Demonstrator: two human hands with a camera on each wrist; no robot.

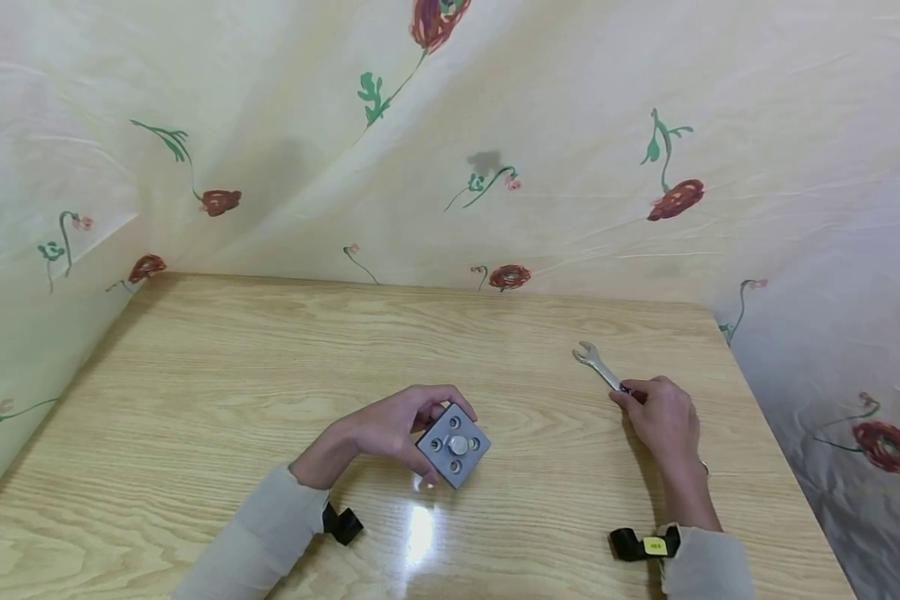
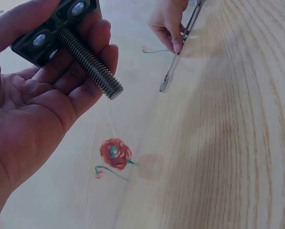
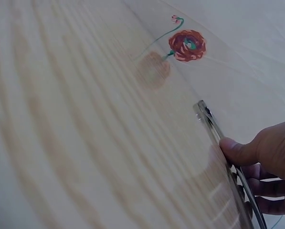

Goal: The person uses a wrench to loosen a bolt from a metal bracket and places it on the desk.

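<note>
My left hand (image 1: 397,425) holds a square grey metal plate (image 1: 471,460) by its edges, thumb on one side and fingers on the other. Several holes surround a hex bolt head (image 1: 457,446) at the plate's middle. In the left wrist view the threaded bolt shank (image 2: 92,64) sticks out of the plate's other face, past the fingers. Off to the right, my right hand (image 1: 667,417) pinches a silver wrench (image 1: 600,365) between thumb and fingers, low over the table. Its open-ended jaw points away from me; the near end is hidden under the hand in the head view.
Both hands work over a light wood-grain table (image 1: 270,350). Flower-patterned cloth (image 1: 307,183) hangs behind it and along both sides. The right table edge runs a short way beyond the right hand. Black straps with small mounts (image 1: 342,525) sit at the wrists.
</note>
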